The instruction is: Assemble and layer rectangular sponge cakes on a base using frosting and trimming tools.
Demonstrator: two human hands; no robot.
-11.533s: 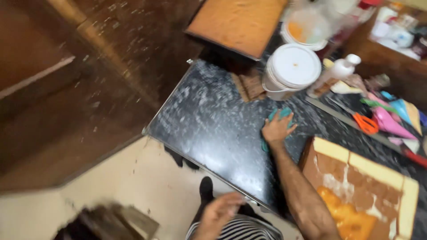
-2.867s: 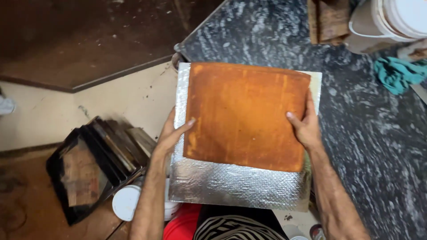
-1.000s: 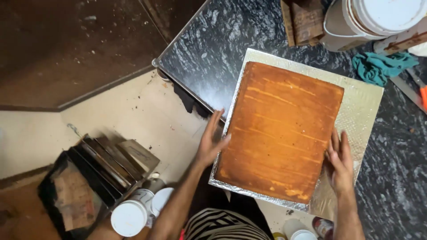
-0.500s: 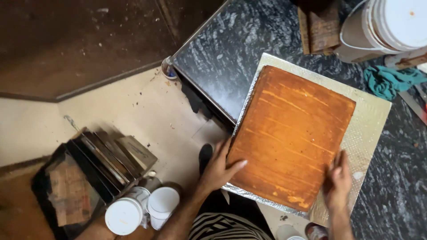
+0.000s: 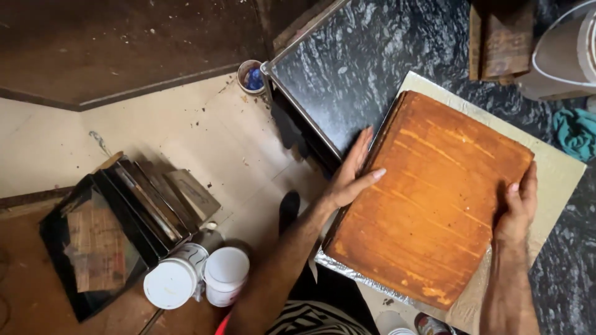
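Observation:
A large square orange-brown sponge cake (image 5: pixel 431 198) lies on a silver foil-covered board (image 5: pixel 555 177), which rests on the black marbled counter (image 5: pixel 372 62) and overhangs its near edge. My left hand (image 5: pixel 351 174) presses flat against the cake's left side, fingers straight and together. My right hand (image 5: pixel 518 208) cups the cake's right edge, fingers curled over the top.
A white bucket (image 5: pixel 565 56) and a brown wooden block (image 5: pixel 500 40) stand at the back right, with a teal cloth (image 5: pixel 574 130) beside the board. On the floor to the left are stacked dark baking trays (image 5: pixel 112 229), two white lidded tubs (image 5: pixel 195 279) and a small cup (image 5: pixel 250 75).
The cake and board have turned a little on the counter. My left hand moved up from the cake's near corner to its left side; my right hand slid up along the right edge.

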